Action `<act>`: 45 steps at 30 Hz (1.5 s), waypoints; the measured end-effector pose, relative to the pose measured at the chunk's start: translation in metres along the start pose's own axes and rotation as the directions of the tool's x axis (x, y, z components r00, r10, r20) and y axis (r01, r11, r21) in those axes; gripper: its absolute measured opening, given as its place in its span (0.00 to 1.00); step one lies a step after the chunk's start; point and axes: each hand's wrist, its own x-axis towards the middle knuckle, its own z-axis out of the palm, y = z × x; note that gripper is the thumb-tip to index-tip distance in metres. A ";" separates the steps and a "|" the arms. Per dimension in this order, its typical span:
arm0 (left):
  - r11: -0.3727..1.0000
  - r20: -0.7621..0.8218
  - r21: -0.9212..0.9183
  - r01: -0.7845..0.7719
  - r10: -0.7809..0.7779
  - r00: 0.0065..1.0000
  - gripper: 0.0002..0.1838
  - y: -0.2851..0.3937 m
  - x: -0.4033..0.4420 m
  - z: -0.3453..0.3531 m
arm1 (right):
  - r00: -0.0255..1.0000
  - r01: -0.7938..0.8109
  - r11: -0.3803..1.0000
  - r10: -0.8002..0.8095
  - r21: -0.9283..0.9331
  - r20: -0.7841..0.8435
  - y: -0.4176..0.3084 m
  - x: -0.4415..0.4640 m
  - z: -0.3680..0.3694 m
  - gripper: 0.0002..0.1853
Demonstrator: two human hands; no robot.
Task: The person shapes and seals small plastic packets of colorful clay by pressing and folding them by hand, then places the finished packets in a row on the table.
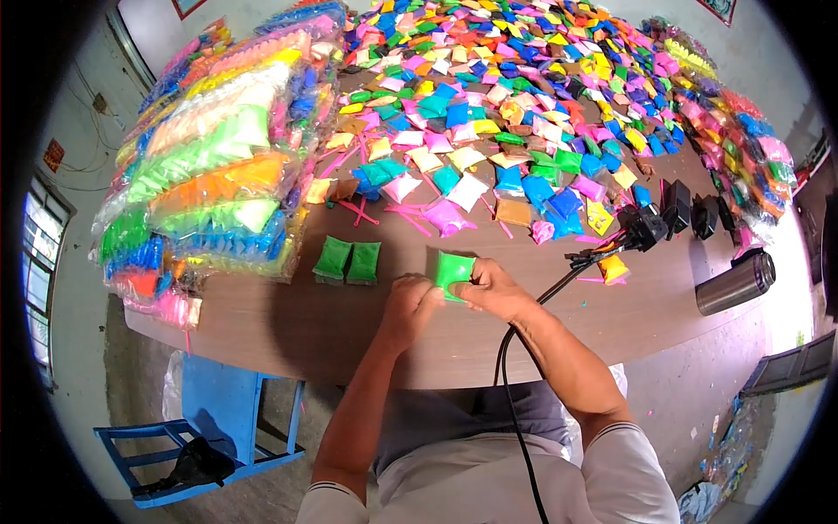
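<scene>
A small bright green packet (452,268) is held upright just above the table edge nearest me. My right hand (496,292) pinches its lower right side between thumb and fingers. At the lower left corner of the same packet, my left hand (412,301) is closed, its thumb and curled fingertips against the edge; part of its grip is hidden. Left of my hands, two similar packets, one green (333,258) and another green (363,262), lie side by side on the brown table (349,336).
A heap of multicoloured packets (515,96) covers the far table. Clear bags of packets (209,166) are stacked left, more bags (733,140) right. Black cables (559,284) run past my right arm. A steel flask (736,284) lies at right; a blue chair (218,410) stands below left.
</scene>
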 end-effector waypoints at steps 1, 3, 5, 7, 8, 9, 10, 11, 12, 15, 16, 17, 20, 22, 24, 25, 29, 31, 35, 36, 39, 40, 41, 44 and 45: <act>1.000 -0.004 0.008 -0.017 0.017 1.000 0.14 -0.002 0.000 0.001 | 1.000 0.002 1.000 -0.002 0.002 -0.026 0.000 0.000 0.001 0.08; 0.999 -0.013 0.018 -0.032 0.033 0.999 0.14 0.000 0.000 -0.001 | 0.999 -0.014 1.000 0.014 -0.004 -0.030 -0.002 0.000 0.003 0.08; 0.997 -0.037 -0.082 0.014 -0.017 0.999 0.14 0.008 0.001 -0.003 | 0.999 -0.030 0.999 0.029 -0.012 -0.029 -0.002 0.000 0.005 0.09; 0.999 -0.012 -0.025 -0.022 0.021 1.000 0.15 0.004 0.002 -0.004 | 0.990 0.032 0.993 -0.015 0.114 -0.142 0.004 0.002 0.006 0.08; 0.998 0.022 0.030 -0.061 0.060 0.998 0.16 0.003 0.002 -0.005 | 0.991 0.030 0.993 -0.015 0.112 -0.132 0.007 0.003 0.006 0.08; 0.998 0.014 0.034 -0.056 0.056 0.998 0.16 0.004 0.001 -0.004 | 0.989 0.044 0.996 -0.033 0.073 -0.147 0.010 0.005 0.005 0.08; 0.990 0.000 0.085 -0.110 0.110 0.994 0.16 0.005 0.001 -0.003 | 0.986 0.057 0.998 -0.051 0.034 -0.162 0.013 0.006 0.005 0.08; 0.977 -0.012 0.137 -0.164 0.167 0.986 0.16 0.006 0.001 -0.002 | 0.987 0.058 0.998 -0.053 0.030 -0.154 0.015 0.007 0.004 0.08; 0.977 -0.022 0.141 -0.161 0.166 0.986 0.16 0.004 0.002 -0.002 | 0.986 0.078 0.996 -0.072 0.032 -0.153 0.016 0.007 0.005 0.08; 0.985 -0.025 0.093 -0.143 0.145 0.989 0.14 -0.001 0.003 -0.002 | 0.977 0.036 0.999 -0.033 0.008 -0.211 0.010 0.010 0.005 0.07; 0.983 -0.032 0.126 -0.136 0.141 0.989 0.13 0.001 0.002 -0.002 | 0.959 -0.032 0.999 0.028 -0.007 -0.281 0.005 0.010 0.008 0.08; 0.979 -0.039 0.158 -0.129 0.137 0.990 0.12 0.004 0.001 -0.002 | 0.949 0.093 0.995 -0.076 0.043 -0.307 0.001 0.012 0.014 0.10; 0.971 -0.056 0.200 -0.133 0.147 0.988 0.12 0.010 -0.001 -0.001 | 0.915 0.139 0.988 -0.156 -0.071 -0.372 0.019 0.039 0.000 0.12; 0.970 -0.072 0.215 -0.116 0.134 0.988 0.12 0.013 -0.003 0.002 | 0.923 0.109 0.983 -0.155 -0.148 -0.353 -0.007 0.047 0.008 0.13; 0.967 -0.089 0.233 -0.099 0.123 0.988 0.12 0.015 -0.005 0.002 | 0.944 0.074 0.961 -0.153 -0.266 -0.291 -0.025 0.059 0.023 0.15; 0.968 -0.067 0.234 -0.095 0.113 0.991 0.12 0.015 -0.005 0.001 | 0.949 0.106 0.962 -0.173 -0.250 -0.264 -0.027 0.068 0.032 0.16; 0.975 -0.100 0.194 -0.103 0.125 0.987 0.08 0.012 -0.006 0.005 | 0.982 0.054 0.978 -0.089 -0.202 -0.169 -0.036 0.102 0.067 0.16; 0.978 -0.058 0.196 -0.071 0.084 0.995 0.06 0.012 -0.008 0.001 | 0.984 -0.010 0.957 -0.042 -0.291 -0.171 -0.034 0.114 0.079 0.17; 0.982 -0.085 0.189 -0.012 0.029 0.996 0.07 0.002 -0.010 0.008 | 0.875 0.356 0.789 -0.470 -0.502 -0.118 0.014 0.145 0.084 0.21; 0.986 -0.105 0.168 -0.005 0.023 0.994 0.07 0.006 -0.009 0.007 | 0.875 0.358 0.787 -0.470 -0.502 -0.113 0.012 0.144 0.085 0.21; 0.986 -0.113 0.167 -0.010 0.029 0.993 0.08 0.010 -0.008 0.003 | 0.922 0.189 0.816 -0.339 -0.546 -0.188 0.006 0.139 0.084 0.22; 0.982 -0.096 0.186 -0.023 0.042 0.994 0.08 0.011 -0.008 0.003 | 0.915 0.181 0.783 -0.356 -0.595 -0.190 0.003 0.136 0.083 0.23; 0.983 -0.098 0.184 -0.025 0.044 0.994 0.08 0.012 -0.007 0.003 | 0.908 0.172 0.748 -0.373 -0.641 -0.191 0.000 0.134 0.083 0.23; 0.981 -0.098 0.195 0.002 0.018 0.995 0.09 0.014 -0.008 0.004 | 0.883 0.274 0.663 -0.461 -0.697 -0.092 -0.015 0.122 0.086 0.22; 0.987 -0.110 0.155 0.038 -0.021 0.994 0.10 0.014 -0.008 0.005 | 0.883 0.271 0.664 -0.460 -0.697 -0.096 -0.017 0.119 0.087 0.22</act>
